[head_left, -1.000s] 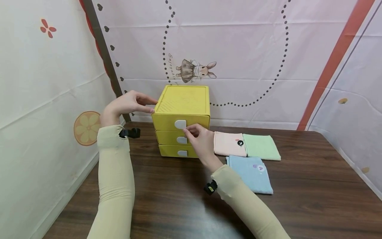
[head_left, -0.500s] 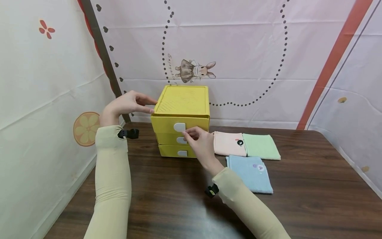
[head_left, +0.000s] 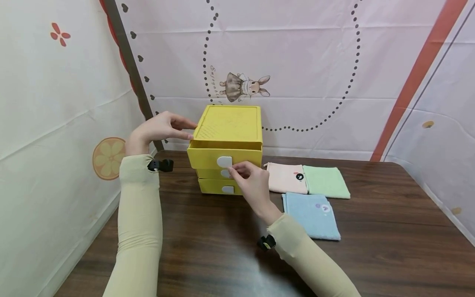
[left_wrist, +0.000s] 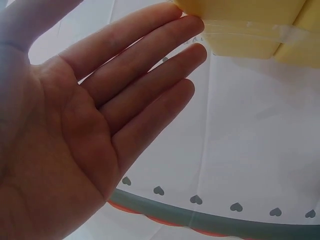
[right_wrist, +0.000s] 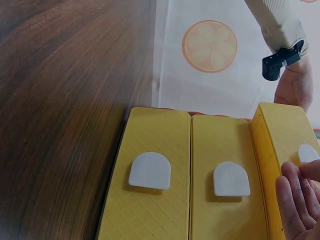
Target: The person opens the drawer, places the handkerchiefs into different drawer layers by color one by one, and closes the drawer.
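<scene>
A yellow three-drawer box [head_left: 230, 123] stands at the back of the table, its top drawer [head_left: 202, 156] pulled partly out. My right hand [head_left: 254, 183] pinches the white tab handle [head_left: 224, 161] of that drawer between thumb and fingers; in the right wrist view the handle [right_wrist: 307, 153] sits at the fingertips. The middle drawer [right_wrist: 220, 142] and bottom drawer [right_wrist: 150, 132] are closed. My left hand [head_left: 161, 128] touches the box's upper left edge with its fingertips. Its fingers lie straight in the left wrist view, against the yellow side [left_wrist: 240, 37].
Right of the box lie a folded pink cloth [head_left: 283, 179], a green cloth [head_left: 324, 181] and a blue cloth [head_left: 309, 216] on the dark wooden table [head_left: 208, 247]. A printed fabric wall [head_left: 304, 74] closes off the back, another the left side.
The top drawer has slid out toward me, opening a gap under the box's top. My right hand has moved back and slightly down with the handle. My left hand stays at the box's edge.
</scene>
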`<state>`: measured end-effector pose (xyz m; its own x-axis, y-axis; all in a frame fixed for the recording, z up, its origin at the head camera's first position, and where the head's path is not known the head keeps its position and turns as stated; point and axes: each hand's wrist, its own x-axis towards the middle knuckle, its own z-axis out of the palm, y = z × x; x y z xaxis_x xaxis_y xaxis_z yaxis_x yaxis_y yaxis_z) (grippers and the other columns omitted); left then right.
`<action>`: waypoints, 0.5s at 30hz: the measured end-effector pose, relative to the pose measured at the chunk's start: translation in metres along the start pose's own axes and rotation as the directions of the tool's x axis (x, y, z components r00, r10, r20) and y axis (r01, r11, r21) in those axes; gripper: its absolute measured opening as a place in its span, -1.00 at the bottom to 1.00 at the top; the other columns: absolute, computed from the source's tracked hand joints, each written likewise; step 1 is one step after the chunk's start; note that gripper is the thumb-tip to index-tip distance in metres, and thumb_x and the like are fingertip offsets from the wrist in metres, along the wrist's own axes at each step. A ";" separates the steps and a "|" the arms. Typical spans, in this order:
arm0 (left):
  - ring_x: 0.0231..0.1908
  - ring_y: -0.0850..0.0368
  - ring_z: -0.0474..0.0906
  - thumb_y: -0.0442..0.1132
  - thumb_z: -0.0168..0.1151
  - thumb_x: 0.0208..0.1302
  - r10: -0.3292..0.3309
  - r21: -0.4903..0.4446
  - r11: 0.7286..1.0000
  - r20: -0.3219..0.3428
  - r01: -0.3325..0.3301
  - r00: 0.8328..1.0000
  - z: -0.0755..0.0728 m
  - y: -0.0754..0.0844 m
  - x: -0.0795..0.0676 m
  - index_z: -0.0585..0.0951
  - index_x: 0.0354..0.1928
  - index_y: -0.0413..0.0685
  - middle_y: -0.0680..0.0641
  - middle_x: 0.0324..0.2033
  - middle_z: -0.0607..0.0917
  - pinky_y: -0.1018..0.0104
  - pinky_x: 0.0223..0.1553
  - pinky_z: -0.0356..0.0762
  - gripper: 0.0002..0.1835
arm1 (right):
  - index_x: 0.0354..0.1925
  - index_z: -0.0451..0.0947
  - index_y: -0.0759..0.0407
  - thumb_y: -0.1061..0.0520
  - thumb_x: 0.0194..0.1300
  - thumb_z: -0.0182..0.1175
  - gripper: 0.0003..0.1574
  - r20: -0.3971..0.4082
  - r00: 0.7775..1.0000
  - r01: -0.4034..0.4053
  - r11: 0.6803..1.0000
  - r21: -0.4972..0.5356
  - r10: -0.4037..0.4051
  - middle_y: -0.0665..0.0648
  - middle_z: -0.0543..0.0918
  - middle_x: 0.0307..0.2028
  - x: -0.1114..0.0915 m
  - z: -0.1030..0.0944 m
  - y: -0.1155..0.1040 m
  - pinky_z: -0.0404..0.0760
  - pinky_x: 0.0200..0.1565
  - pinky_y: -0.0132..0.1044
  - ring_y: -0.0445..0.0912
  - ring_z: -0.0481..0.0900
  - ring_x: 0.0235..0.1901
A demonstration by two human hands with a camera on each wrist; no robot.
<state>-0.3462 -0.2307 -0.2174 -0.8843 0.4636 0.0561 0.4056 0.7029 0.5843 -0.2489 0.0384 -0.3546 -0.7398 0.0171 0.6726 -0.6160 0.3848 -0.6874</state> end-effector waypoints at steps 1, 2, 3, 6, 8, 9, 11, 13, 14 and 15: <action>0.11 0.07 0.50 0.08 0.39 0.08 0.000 0.000 1.000 -0.001 0.000 1.000 0.000 0.000 0.000 0.60 0.13 0.12 -0.03 0.15 0.58 -0.03 0.09 0.44 -0.46 | -0.38 0.68 0.16 0.07 0.20 0.33 -0.83 -0.001 1.000 0.004 1.000 0.006 -0.004 0.02 0.74 -0.50 0.000 0.000 0.000 0.58 -0.47 -0.43 -0.28 0.66 -0.51; 0.11 0.07 0.50 0.08 0.39 0.08 0.000 0.001 1.000 -0.001 0.000 1.000 0.000 0.000 0.000 0.59 0.13 0.12 -0.03 0.15 0.58 -0.03 0.09 0.44 -0.45 | -0.38 0.68 0.16 0.07 0.20 0.33 -0.83 -0.001 1.000 0.005 1.000 0.007 -0.005 0.02 0.74 -0.50 -0.001 0.001 0.000 0.59 -0.47 -0.43 -0.28 0.67 -0.50; 0.11 0.07 0.50 0.08 0.39 0.08 0.000 0.001 1.000 -0.001 0.000 1.000 -0.001 0.000 0.000 0.60 0.13 0.12 -0.03 0.15 0.58 -0.03 0.09 0.44 -0.46 | -0.38 0.68 0.16 0.07 0.20 0.33 -0.84 -0.002 1.000 0.007 1.000 0.009 -0.007 0.02 0.74 -0.50 -0.001 0.001 -0.001 0.59 -0.47 -0.43 -0.28 0.67 -0.51; 0.11 0.06 0.50 0.08 0.39 0.08 0.002 0.004 1.000 0.000 -0.002 1.000 -0.001 -0.001 0.000 0.60 0.13 0.12 -0.03 0.15 0.58 -0.03 0.09 0.45 -0.46 | -0.38 0.68 0.16 0.08 0.20 0.32 -0.84 0.003 1.000 0.008 1.000 0.022 -0.008 0.03 0.74 -0.50 -0.003 0.001 -0.001 0.60 -0.46 -0.42 -0.27 0.67 -0.51; 0.11 0.06 0.50 0.07 0.39 0.08 0.001 0.008 1.000 -0.001 -0.001 1.000 -0.001 -0.001 0.000 0.59 0.13 0.12 -0.03 0.15 0.58 -0.03 0.08 0.45 -0.46 | -0.38 0.68 0.16 0.09 0.20 0.32 -0.85 0.007 1.000 0.005 1.000 0.031 -0.005 0.03 0.74 -0.50 -0.004 0.001 -0.002 0.60 -0.46 -0.43 -0.28 0.67 -0.51; 0.11 0.06 0.50 0.07 0.39 0.09 0.001 0.008 1.000 -0.002 -0.001 1.000 -0.001 -0.001 0.000 0.59 0.13 0.12 -0.03 0.15 0.58 -0.03 0.08 0.45 -0.46 | -0.38 0.68 0.17 0.09 0.20 0.32 -0.85 0.009 1.000 0.006 0.999 0.035 -0.006 0.04 0.74 -0.50 -0.004 0.000 -0.003 0.60 -0.46 -0.43 -0.27 0.67 -0.51; 0.10 0.06 0.50 0.07 0.39 0.09 0.002 0.010 1.000 -0.004 -0.002 1.000 0.000 -0.001 0.000 0.59 0.14 0.12 -0.04 0.15 0.58 -0.03 0.08 0.46 -0.46 | -0.38 0.68 0.18 0.10 0.20 0.32 -0.85 0.011 1.000 0.007 0.999 0.040 -0.008 0.04 0.74 -0.50 -0.005 0.000 -0.004 0.61 -0.45 -0.43 -0.27 0.67 -0.51; 0.09 0.06 0.50 0.07 0.39 0.09 0.004 0.012 1.000 -0.004 -0.004 1.000 0.000 -0.001 0.000 0.59 0.13 0.11 -0.04 0.14 0.59 -0.03 0.07 0.47 -0.46 | -0.38 0.68 0.18 0.10 0.20 0.32 -0.85 0.012 1.000 0.012 0.999 0.036 -0.012 0.04 0.73 -0.50 -0.005 -0.001 -0.006 0.61 -0.45 -0.43 -0.27 0.67 -0.51; 0.09 0.07 0.50 0.07 0.39 0.09 0.006 0.013 1.000 -0.005 -0.006 1.000 0.000 0.000 0.000 0.60 0.13 0.12 -0.04 0.14 0.59 -0.02 0.07 0.47 -0.46 | -0.39 0.68 0.18 0.10 0.20 0.32 -0.85 0.012 1.000 0.014 0.999 0.033 -0.014 0.04 0.73 -0.51 -0.006 -0.001 -0.006 0.61 -0.46 -0.43 -0.27 0.67 -0.51; 0.08 0.07 0.51 0.07 0.39 0.09 0.008 0.016 1.000 -0.006 -0.008 1.000 0.000 0.000 0.000 0.60 0.13 0.12 -0.03 0.13 0.59 -0.02 0.06 0.47 -0.47 | -0.39 0.68 0.18 0.09 0.20 0.32 -0.84 0.014 1.000 0.016 0.999 0.032 -0.017 0.04 0.73 -0.51 -0.006 -0.002 -0.007 0.61 -0.46 -0.43 -0.27 0.66 -0.52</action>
<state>-0.3466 -0.2312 -0.2173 -0.8824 0.4661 0.0651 0.4160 0.7079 0.5708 -0.2399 0.0371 -0.3538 -0.7330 -0.0017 0.6802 -0.6362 0.3556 -0.6847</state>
